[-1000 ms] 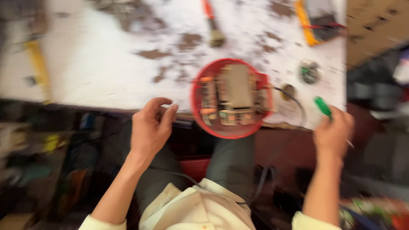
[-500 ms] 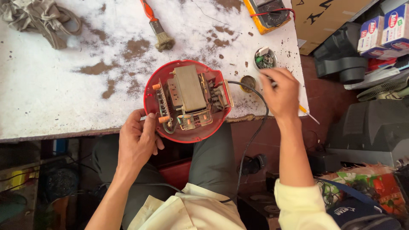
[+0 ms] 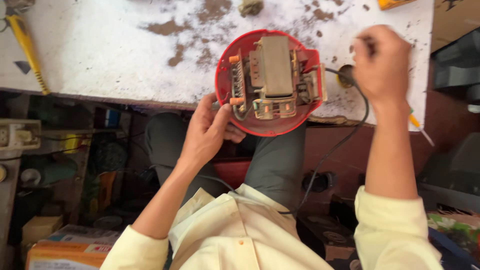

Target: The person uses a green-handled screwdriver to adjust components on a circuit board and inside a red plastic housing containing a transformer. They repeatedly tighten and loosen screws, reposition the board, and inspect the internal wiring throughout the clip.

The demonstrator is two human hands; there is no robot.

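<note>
Red round housing (image 3: 270, 117) sits at the near edge of the white workbench (image 3: 100, 60), partly overhanging it above the person's lap. Housing is open on top; inside, a metal transformer block (image 3: 276, 65) stands at the centre, with orange parts at its left side and copper-coloured contacts along its near side.

Left hand (image 3: 210, 130): at the housing's near-left rim, fingers curled against the red edge, thumb on top near the orange parts. Hand is clamped on the housing rim.

Right hand (image 3: 381, 62): raised over the bench just right of the housing, closed into a fist. Something dark shows at the top of the fist; what it grips I cannot tell. A black cable (image 3: 345, 135) runs from the housing's right side, passes under this hand and drops off the near edge towards the floor.

Bench surface: white, worn, with brown patches towards the far edge. Yellow-handled tool (image 3: 27, 47) lies at the left end. A thin yellow-tipped tool (image 3: 419, 127) pokes past the near right corner.
</note>
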